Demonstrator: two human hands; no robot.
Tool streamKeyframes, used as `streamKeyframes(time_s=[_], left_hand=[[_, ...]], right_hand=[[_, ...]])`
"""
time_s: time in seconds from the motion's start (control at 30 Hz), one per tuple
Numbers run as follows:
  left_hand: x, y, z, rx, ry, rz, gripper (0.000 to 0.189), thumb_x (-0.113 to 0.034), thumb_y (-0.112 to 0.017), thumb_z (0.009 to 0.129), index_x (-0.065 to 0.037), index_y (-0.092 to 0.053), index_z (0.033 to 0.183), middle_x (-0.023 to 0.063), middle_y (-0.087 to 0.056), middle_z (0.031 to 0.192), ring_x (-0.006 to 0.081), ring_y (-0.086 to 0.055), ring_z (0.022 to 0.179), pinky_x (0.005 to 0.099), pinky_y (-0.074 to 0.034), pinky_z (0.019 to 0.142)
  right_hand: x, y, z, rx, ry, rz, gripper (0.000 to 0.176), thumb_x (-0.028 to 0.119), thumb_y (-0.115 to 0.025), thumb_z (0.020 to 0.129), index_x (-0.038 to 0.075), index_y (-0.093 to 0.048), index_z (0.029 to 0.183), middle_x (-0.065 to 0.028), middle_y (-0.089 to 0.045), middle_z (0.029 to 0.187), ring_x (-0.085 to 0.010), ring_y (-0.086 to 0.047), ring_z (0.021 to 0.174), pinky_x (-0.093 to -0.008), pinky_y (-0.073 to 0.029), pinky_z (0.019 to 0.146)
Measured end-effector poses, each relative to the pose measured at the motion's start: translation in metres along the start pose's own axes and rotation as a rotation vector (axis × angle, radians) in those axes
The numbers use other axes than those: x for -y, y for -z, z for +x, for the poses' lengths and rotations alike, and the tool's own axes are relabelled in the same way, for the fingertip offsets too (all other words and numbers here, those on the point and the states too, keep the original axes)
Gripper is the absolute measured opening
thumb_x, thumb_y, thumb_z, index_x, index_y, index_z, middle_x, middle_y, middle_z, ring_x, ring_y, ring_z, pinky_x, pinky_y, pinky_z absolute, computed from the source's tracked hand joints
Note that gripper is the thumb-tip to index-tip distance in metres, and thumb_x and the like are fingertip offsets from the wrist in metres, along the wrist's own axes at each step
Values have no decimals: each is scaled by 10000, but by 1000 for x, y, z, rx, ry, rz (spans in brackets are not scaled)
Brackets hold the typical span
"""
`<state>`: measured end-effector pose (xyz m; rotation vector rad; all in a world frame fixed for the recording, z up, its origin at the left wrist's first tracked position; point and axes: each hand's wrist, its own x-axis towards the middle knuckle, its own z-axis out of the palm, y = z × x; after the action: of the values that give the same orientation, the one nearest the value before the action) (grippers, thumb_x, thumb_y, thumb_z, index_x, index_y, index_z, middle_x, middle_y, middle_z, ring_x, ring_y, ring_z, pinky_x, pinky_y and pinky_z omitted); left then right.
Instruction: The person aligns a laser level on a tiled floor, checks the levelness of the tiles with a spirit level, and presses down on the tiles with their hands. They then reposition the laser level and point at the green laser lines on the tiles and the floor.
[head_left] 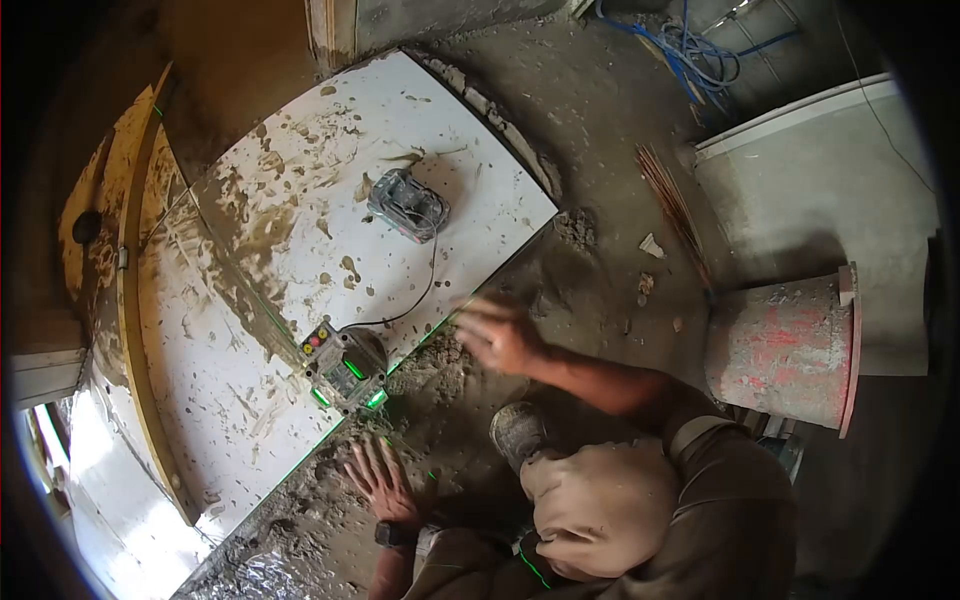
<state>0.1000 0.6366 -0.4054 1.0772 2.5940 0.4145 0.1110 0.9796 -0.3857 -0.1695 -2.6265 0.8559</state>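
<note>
My left hand [383,483], with a dark watch on its wrist, is open with spread fingers over the wet grey mortar [300,520], just below the laser level. My right hand [490,335] is slightly blurred, its fingers apart at the lower right edge of a large white tile [470,180]; nothing shows in it. Near the tile's lower corner stands the laser level [345,368], glowing green. A thin cable joins it to a battery pack [408,205] lying on the tile. A green laser line follows the tile edge.
A long yellow spirit level [130,280] lies across more mud-splashed tiles at left. A mortar-stained reddish bucket [780,350] lies tipped at right, near thin rods [672,210]. Blue cables [690,55] are coiled at the back. My bent knee [600,510] is close to my hands.
</note>
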Motion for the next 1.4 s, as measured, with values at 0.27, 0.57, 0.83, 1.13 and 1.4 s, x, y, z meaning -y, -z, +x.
streamKeyframes(time_s=[0.27,0.57,0.83,1.13,1.4], left_hand=[[-17,-12,-46,135,-110,-154,1000,-567,-725,785,-41,-305,1525,261,-314,1559,461,-227,1472,618,-163,1188],[-22,-8,-41,201,-85,-170,887,-517,-709,814,-67,-366,1497,224,-354,1546,452,-244,1466,597,-162,1196],[-22,-11,-40,194,-62,-184,844,-521,-681,848,-81,-385,1505,196,-374,1546,405,-249,1481,586,-146,1205],[-23,1,-36,130,-59,-237,782,-496,-704,838,-107,-448,1466,187,-420,1509,403,-300,1457,578,-219,1188],[-16,-8,-42,148,-77,-245,742,-493,-632,888,-135,-415,1500,139,-390,1546,354,-278,1480,533,-191,1211]], right_hand=[[-198,107,16,-215,-758,-86,404,380,-507,1035,25,-688,1100,-146,-729,941,-320,-692,881,-383,-521,853],[-173,130,35,-138,-1055,312,767,674,-366,986,-1,-692,1152,-131,-725,1092,-275,-674,1000,-477,-433,1004],[-179,131,34,-143,-1078,331,799,689,-342,985,-5,-657,1222,-138,-719,1135,-274,-674,1025,-460,-457,975],[-214,124,19,-133,-996,434,672,509,-426,1041,50,-368,1528,-106,-594,1375,-207,-628,1154,-337,-478,991],[-184,111,47,-108,-713,-90,642,518,-414,1045,-54,-593,1276,-234,-672,1162,-350,-650,1055,-405,-494,909]])
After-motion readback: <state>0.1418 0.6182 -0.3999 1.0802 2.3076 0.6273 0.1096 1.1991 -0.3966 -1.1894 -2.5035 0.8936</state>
